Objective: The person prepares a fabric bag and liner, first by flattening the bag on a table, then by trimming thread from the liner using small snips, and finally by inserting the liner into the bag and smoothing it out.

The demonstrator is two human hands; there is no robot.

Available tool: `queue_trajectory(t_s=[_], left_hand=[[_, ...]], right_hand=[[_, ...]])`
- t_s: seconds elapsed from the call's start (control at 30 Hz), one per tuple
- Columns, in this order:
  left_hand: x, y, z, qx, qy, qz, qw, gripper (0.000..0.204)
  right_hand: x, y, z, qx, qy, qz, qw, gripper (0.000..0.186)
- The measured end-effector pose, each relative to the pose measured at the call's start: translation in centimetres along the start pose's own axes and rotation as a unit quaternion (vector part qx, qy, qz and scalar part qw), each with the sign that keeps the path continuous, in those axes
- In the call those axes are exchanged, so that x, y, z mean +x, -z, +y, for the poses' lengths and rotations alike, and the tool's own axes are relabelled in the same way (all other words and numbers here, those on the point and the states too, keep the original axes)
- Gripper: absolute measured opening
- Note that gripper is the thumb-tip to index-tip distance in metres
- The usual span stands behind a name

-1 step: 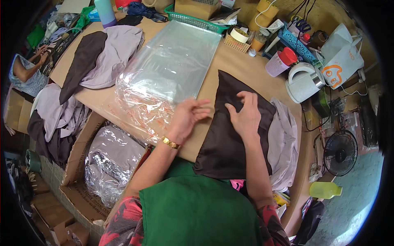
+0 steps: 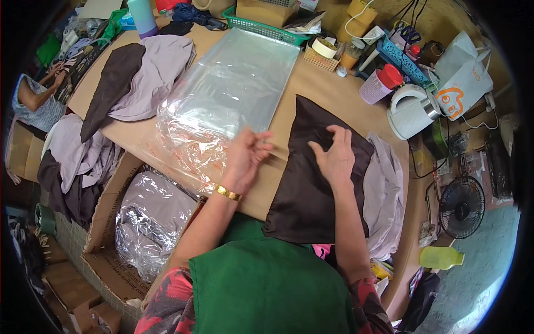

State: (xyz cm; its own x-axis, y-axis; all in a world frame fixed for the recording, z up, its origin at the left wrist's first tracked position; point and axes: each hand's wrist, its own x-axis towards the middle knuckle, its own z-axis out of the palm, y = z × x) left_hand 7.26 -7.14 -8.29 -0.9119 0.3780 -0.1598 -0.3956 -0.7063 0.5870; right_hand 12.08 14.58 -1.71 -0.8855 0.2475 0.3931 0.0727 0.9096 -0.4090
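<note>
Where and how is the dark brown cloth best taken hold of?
I would pinch the pointed far-left corner of the dark brown cloth, coming from the left: the cloth lies flat, this corner juts onto the table, and the left hand is nearby.

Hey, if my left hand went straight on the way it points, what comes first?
Probably the smooth, dark brown, four-sided fabric piece: your left hand points rightward, toward its left edge. Height is hard to judge, so it might pass above.

Table (image 2: 334, 92) with brown surface. Directly on it: dark brown cloth (image 2: 311, 195), pale cloth (image 2: 385, 195) just beside, clear plastic (image 2: 239, 78), white kettle (image 2: 410, 121), green basket (image 2: 266, 32).
</note>
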Motion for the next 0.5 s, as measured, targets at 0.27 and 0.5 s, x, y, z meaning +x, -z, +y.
queue_trajectory(t_s=[0.27, 0.5], left_hand=[[0.1, -4.9, -4.4, 0.607, -0.176, 0.057, 0.772, 0.041], [-5.0, -3.2, 0.8, 0.656, 0.048, -0.148, 0.739, 0.034]], right_hand=[[0.6, -4.2, 5.4, -0.017, -0.067, -0.01, 0.998, 0.032], [2.1, -4.3, 7.0, -0.07, -0.095, -0.028, 0.993, 0.026]])
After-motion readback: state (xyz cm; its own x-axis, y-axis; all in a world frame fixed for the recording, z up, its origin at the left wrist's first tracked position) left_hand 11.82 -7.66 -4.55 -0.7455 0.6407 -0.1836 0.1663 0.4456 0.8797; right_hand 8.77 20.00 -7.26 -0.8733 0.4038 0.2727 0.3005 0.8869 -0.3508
